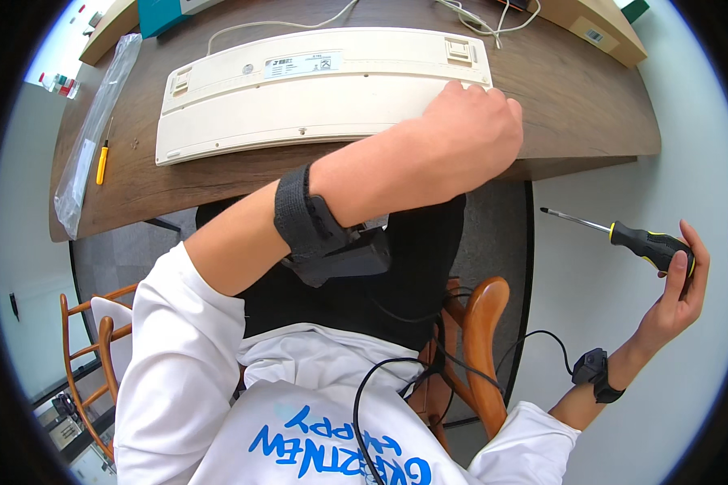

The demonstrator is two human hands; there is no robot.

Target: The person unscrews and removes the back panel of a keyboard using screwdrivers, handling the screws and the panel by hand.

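Note:
A cream-white keyboard (299,109) lies upside down on the table, its label and folding feet facing up. My left arm reaches across its front, and my left hand (473,125) is closed in a fist over the keyboard's right end. The fingertips are hidden, so what they hold, if anything, does not show. Off to the right, beyond the table's edge, my right hand (686,279) holds a screwdriver (651,245) with a black and yellow handle. Its metal shaft points left, in the air.
On the table's left are a thin yellow-handled screwdriver (102,164) and a long clear plastic sleeve (97,129). Cardboard boxes (594,31) and loose white cables (493,24) sit along the back. A wooden chair arm (485,323) and black cables hang beside my body.

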